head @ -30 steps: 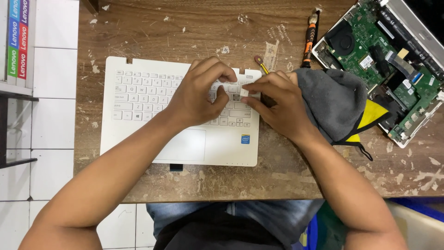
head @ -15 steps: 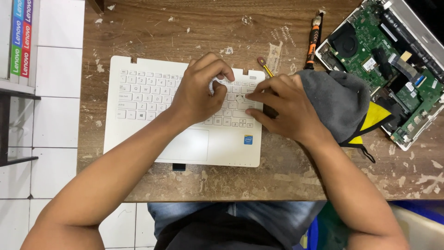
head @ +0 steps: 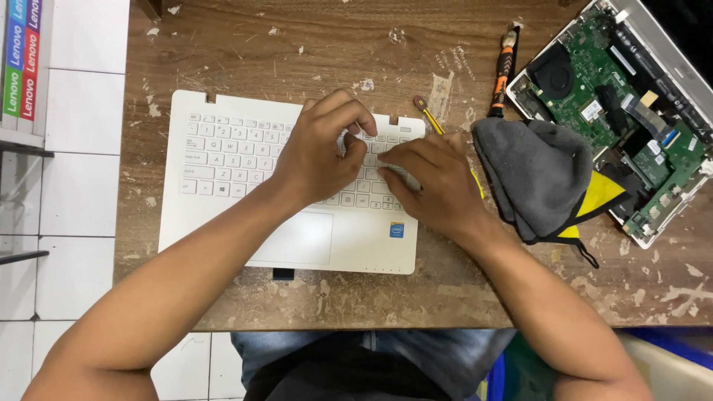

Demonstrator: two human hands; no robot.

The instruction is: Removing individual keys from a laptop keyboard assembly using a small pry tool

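The white keyboard panel is lying flat on the wooden desk, and both hands are pressing on its keys close together, the left hand with bent fingers and the right hand just beside it. To the right, a grey cloth is resting near an opened laptop base, and a screwdriver is lying between them.

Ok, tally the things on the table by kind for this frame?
Keyboard cover: 1
Open laptop base: 1
Cloth: 1
Screwdrivers: 2, orange-black, yellow
Hands: 2, left hand, right hand, both on the keys
Total: 7
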